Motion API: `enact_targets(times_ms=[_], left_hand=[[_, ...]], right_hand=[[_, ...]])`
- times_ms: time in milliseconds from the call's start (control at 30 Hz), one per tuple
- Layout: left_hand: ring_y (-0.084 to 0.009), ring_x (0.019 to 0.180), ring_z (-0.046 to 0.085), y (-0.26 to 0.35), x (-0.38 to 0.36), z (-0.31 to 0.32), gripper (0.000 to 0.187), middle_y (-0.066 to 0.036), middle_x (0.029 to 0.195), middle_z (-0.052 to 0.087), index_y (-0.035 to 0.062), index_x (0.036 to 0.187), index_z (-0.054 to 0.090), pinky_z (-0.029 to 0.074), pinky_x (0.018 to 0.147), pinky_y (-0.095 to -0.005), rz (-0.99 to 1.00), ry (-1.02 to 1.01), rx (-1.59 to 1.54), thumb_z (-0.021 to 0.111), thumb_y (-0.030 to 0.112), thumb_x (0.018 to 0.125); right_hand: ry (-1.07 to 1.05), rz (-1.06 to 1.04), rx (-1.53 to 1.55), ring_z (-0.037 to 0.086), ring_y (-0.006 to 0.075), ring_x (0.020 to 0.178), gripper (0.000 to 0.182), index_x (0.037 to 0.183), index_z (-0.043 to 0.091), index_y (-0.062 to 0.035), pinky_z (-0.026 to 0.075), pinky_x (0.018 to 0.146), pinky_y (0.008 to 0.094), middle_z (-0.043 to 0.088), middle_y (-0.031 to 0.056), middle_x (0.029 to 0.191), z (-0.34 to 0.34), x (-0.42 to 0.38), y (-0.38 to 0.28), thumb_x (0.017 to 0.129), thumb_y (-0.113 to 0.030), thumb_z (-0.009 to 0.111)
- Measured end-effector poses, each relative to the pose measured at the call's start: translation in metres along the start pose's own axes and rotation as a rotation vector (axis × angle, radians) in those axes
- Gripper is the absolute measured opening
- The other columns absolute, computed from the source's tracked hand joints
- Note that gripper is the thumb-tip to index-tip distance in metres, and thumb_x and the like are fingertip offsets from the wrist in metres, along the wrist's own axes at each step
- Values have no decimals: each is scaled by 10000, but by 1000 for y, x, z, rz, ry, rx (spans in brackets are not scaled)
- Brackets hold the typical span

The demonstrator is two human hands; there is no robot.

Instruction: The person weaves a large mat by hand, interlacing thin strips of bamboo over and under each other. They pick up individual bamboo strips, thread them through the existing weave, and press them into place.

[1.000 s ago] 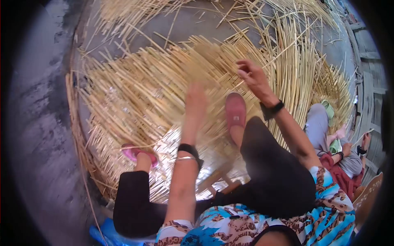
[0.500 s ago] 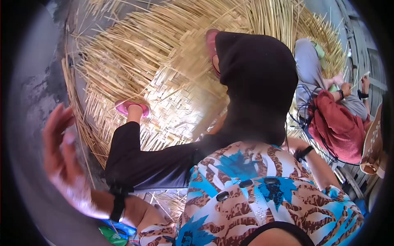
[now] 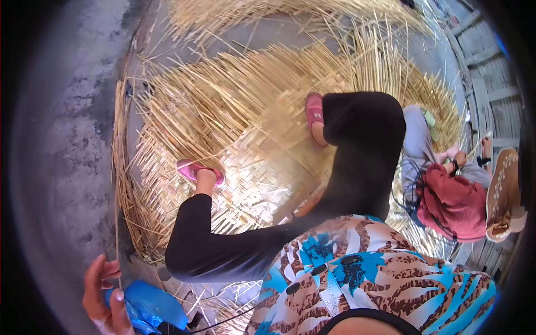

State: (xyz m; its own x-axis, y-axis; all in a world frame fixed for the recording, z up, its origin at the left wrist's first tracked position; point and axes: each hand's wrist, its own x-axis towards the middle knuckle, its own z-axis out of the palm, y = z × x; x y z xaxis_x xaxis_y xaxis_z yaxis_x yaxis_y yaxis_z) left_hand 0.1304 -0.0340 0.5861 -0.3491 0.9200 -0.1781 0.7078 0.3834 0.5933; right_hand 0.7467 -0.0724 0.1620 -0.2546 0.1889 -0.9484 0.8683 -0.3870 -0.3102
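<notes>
At the lower left, my left hand (image 3: 107, 298) has its fingers and thumb curled round a thin pale strip (image 3: 116, 234), which rises along the left edge of the mat. My right hand does not show. A woven mat (image 3: 262, 162) of split straw-coloured strips lies under my feet, its centre plaited and its far side fraying into long loose strips (image 3: 218, 95). One pink shoe (image 3: 191, 169) rests on the mat's left part, the other pink shoe (image 3: 315, 109) near its middle.
A blue plastic bag (image 3: 153, 304) lies beside my left hand. At the right sits a person (image 3: 452, 201) in red, with hands near a strip and a patterned hat (image 3: 501, 190) close by. A slatted wall (image 3: 494, 84) stands behind. More loose strips (image 3: 279, 8) lie at the top.
My left hand has moved down and its fingers have closed round the strip. My right wrist has left view behind my body. The view has shifted, showing more strips at the top.
</notes>
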Motion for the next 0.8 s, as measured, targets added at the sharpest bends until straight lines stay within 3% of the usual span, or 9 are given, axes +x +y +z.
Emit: enact_targets(times_ms=[167,267,367,433,500,600,733,767,800], left_hand=[[-213,946,574,23,20,-11,462,-124,1025,626,-57,1243,526,434,898,-352,97,-98,14,562,269,918],[-206,922,618,3,85,28,433,-113,974,660,-47,1220,549,446,834,-309,131,-159,-304,575,258,914],[-153,928,644,-5,190,120,375,-98,944,688,-13,1186,571,452,800,-276,202,-93,-428,604,236,908],[-138,925,654,-10,277,188,347,-81,994,710,29,1182,589,434,732,-227,111,-211,-550,565,279,942],[-113,849,666,-23,349,295,304,-77,991,714,48,1120,611,431,633,-214,34,-102,-752,563,292,945],[-103,684,587,-56,403,465,119,-27,776,647,38,947,644,468,616,-257,43,-194,-940,610,135,886],[-163,775,660,-44,395,562,183,-79,874,677,-7,989,640,517,671,-267,-58,-286,-736,634,138,879],[-179,798,663,-43,395,571,207,-99,894,679,-16,1005,633,522,691,-284,22,-219,-609,648,133,861],[-195,821,666,-46,396,581,236,-119,915,682,-24,1020,626,527,711,-302,99,-150,-481,661,128,843]], right_hand=[[72,5,-5,633,280,898,277,976,683,-23,474,777,394,678,178,947,-21,2,2,854,-257,600],[133,-19,57,637,279,896,276,974,685,-25,478,778,392,679,177,946,-35,4,-5,851,-257,602],[134,-5,122,640,278,895,275,973,688,-28,482,779,391,681,176,944,-25,-1,10,848,-257,603],[114,35,163,643,277,893,274,972,689,-29,484,780,390,682,175,944,-7,-14,12,846,-257,604],[88,54,210,645,276,892,274,971,691,-31,487,781,389,683,175,943,6,-17,38,844,-258,605],[18,67,258,649,275,891,273,970,694,-33,491,783,387,684,174,942,13,-25,35,841,-258,607],[-25,-181,75,654,274,889,272,968,697,-36,497,784,385,686,172,940,-74,-10,14,837,-258,609],[23,-269,-249,675,267,816,245,877,713,-42,512,749,378,691,167,840,-143,-11,-48,832,-252,595],[215,-203,-311,580,251,666,196,790,649,-50,454,626,367,602,130,712,-196,9,-79,861,-214,569]])
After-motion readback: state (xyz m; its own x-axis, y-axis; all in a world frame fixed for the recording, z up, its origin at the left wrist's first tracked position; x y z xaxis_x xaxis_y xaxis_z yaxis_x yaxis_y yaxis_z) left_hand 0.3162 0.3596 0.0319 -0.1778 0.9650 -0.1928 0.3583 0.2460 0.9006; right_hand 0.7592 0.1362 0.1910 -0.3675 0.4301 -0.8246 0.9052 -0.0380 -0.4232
